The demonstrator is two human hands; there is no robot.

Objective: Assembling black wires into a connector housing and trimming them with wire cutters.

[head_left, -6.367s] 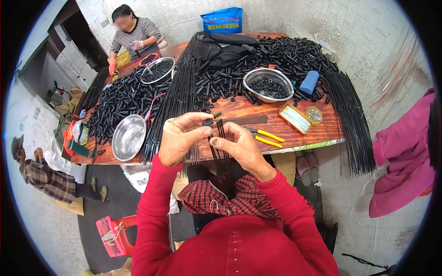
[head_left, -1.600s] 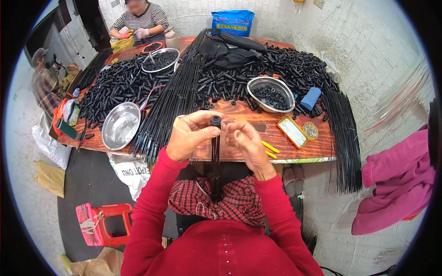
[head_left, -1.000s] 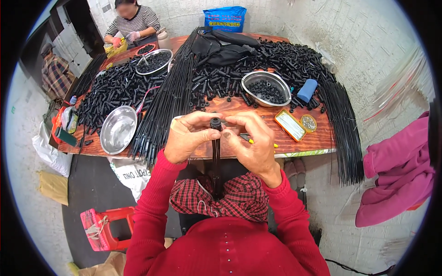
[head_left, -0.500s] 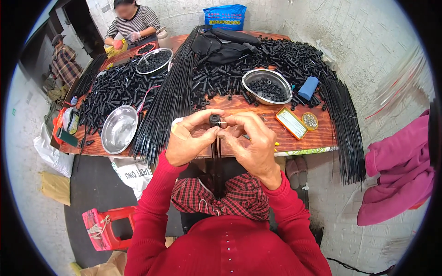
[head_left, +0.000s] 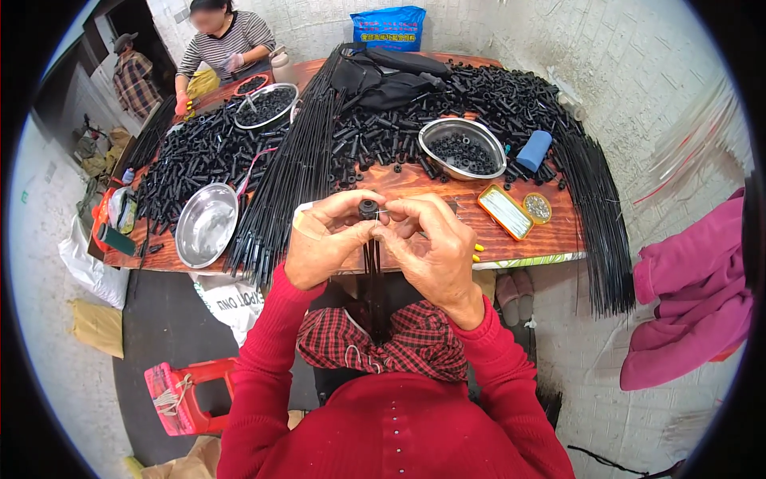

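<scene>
In front of my chest, my left hand [head_left: 319, 239] grips a black ring-topped fitting [head_left: 369, 207] between thumb and fingers. From it, a bundle of thin black strands [head_left: 373, 279] hangs down toward my checked lap. My right hand [head_left: 435, 251] is closed in a pinch on a thin pale pin [head_left: 384, 211] touching the fitting's right side. A light patch, like tape, sits by the base of my left thumb. Past my hands, a steel bowl [head_left: 429, 164] holds small black rings, and an orange-edged box [head_left: 525, 227] of thin white sticks lies near a round tub [head_left: 538, 207] of small shiny pieces.
Black tubular parts [head_left: 519, 100] are heaped over the wooden table [head_left: 407, 182], with long black rods [head_left: 287, 172] across it. An empty-looking metal bowl [head_left: 209, 211] stands at the left edge. A co-worker in stripes [head_left: 227, 44] sits across; a red stool [head_left: 191, 391] is lower left.
My hands and the fitting have shifted very slightly left; both grips stay the same. The striped co-worker's gloved hand has moved down and left. The person in the plaid shirt has moved right and higher.
</scene>
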